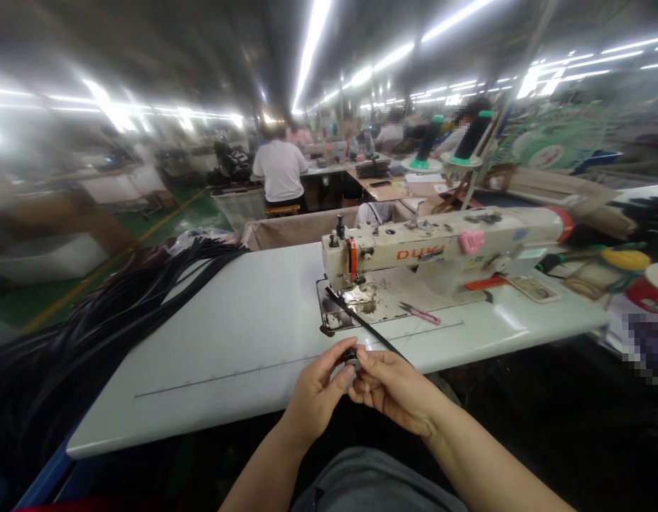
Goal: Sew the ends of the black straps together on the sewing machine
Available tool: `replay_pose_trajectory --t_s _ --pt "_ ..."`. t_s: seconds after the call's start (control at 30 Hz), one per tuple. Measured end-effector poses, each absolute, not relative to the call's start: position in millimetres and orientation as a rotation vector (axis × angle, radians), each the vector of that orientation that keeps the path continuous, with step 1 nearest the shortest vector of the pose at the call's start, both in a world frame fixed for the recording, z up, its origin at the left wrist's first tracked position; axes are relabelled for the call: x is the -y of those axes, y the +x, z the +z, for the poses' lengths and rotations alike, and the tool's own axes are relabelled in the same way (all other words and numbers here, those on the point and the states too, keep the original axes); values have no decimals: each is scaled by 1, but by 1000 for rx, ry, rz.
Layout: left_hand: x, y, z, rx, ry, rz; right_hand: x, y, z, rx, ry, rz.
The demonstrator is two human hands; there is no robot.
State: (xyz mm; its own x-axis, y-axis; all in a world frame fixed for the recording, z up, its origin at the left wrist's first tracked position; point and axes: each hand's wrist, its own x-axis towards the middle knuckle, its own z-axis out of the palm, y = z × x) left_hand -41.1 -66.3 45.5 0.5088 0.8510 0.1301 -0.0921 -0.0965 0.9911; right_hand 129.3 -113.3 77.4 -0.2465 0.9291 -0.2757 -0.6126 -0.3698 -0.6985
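Close to my body, at the table's front edge, both hands meet around a small round bobbin (pixel 352 360), dark with a grey metal face. The fingers and thumb of my left hand (pixel 323 380) pinch it from the left. My right hand (pixel 387 384) grips it from the other side, fingers curled. Just beyond them stands a white sewing machine (pixel 440 249). A narrow black strip (pixel 369 323) runs from under its needle area toward the front edge, passing behind my right hand. Pink-handled thread snips (pixel 421 313) lie on the machine bed.
Long black strips (pixel 163 306) hang in a thick bundle over the left of the white table (pixel 227 320). Two black thread cones (pixel 470 139) rise behind the machine. Another person (pixel 280 171) sits ahead with their back to me. Tape rolls and containers crowd the right side.
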Motion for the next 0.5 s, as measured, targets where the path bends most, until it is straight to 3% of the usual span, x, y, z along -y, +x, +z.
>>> replay_pose_trajectory --t_s 0.2,0.33,0.5 --pt "71 -40 52 -852 1738 1017 114 128 78 734 -943 1684" --pt "74 -34 48 -804 1218 1001 114 139 81 1074 -1132 1473" --pt "76 -25 52 -632 724 974 112 155 83 984 -1224 1330"
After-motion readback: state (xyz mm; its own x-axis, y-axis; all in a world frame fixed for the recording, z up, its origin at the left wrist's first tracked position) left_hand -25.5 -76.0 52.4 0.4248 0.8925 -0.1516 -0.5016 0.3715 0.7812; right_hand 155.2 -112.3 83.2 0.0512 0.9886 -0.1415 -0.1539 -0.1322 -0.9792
